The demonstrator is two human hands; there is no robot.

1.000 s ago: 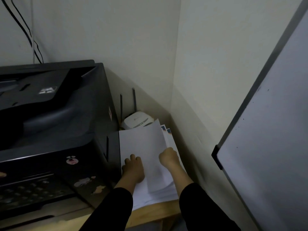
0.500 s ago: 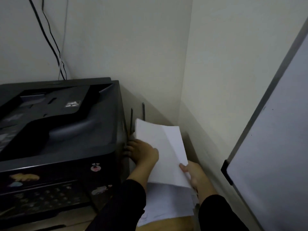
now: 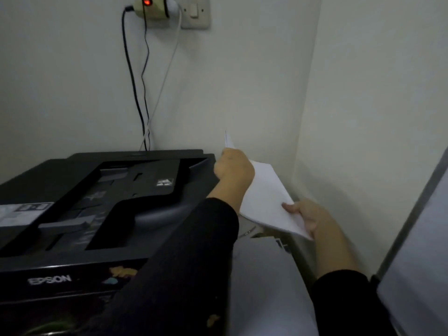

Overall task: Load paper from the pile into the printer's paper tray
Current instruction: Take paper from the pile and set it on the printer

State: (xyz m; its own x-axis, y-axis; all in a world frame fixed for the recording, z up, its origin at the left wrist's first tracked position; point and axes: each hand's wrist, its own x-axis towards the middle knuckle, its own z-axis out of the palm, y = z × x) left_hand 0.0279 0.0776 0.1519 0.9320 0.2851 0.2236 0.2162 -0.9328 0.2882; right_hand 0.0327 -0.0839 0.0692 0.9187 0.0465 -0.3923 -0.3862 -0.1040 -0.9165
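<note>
A thin sheaf of white paper (image 3: 266, 202) hangs in the air to the right of the black printer (image 3: 101, 202), tilted with its far end higher. My left hand (image 3: 234, 169) grips the paper's far upper edge beside the printer's top right corner. My right hand (image 3: 306, 217) pinches its near lower corner. Below them lies the rest of the paper pile (image 3: 266, 282), partly hidden by my left sleeve. The printer's top feeder cover (image 3: 135, 187) is in view; no paper tray can be told apart.
A wall socket with a lit red adapter (image 3: 151, 6) sits high on the back wall, and cables (image 3: 140, 93) drop from it behind the printer. The side wall stands close on the right. A whiteboard (image 3: 417, 263) leans at the right edge.
Both hands have lifted the sheaf off the pile, up and toward the printer's top right corner. The view has tilted up, so the wall socket now shows.
</note>
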